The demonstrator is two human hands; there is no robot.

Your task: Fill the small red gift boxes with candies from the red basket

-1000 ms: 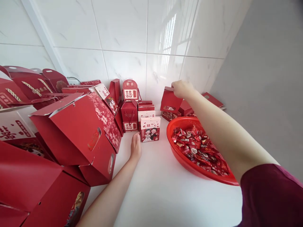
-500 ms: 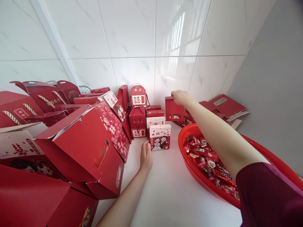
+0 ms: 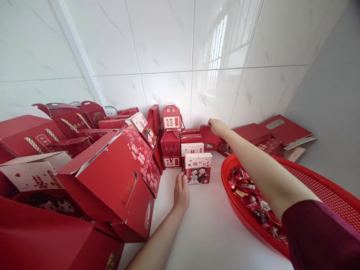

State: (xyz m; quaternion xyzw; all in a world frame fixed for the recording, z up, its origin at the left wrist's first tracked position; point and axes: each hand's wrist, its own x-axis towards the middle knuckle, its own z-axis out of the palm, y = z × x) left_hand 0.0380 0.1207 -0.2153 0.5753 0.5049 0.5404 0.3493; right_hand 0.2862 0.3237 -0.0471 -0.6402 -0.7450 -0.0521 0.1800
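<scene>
At the front of a short row stands a small white-and-red gift box with a cartoon couple on it. My left hand rests against its left side, fingers stretched out along the edge. Behind that is another box with a white top. My right hand pinches the top edge of a red box with a small window, close beside the right end of the rear boxes. Whether its base touches the counter is hard to tell.
Right of centre, a red plastic basket holds wrapped candies. Large red gift boxes crowd the left side. Two stacked double-happiness boxes stand near the tiled wall. Flat red cartons lie at the back right.
My right hand has brought the red box down and left, nearer the rear boxes. My left hand stays at the couple box; the whole view has shifted slightly.
</scene>
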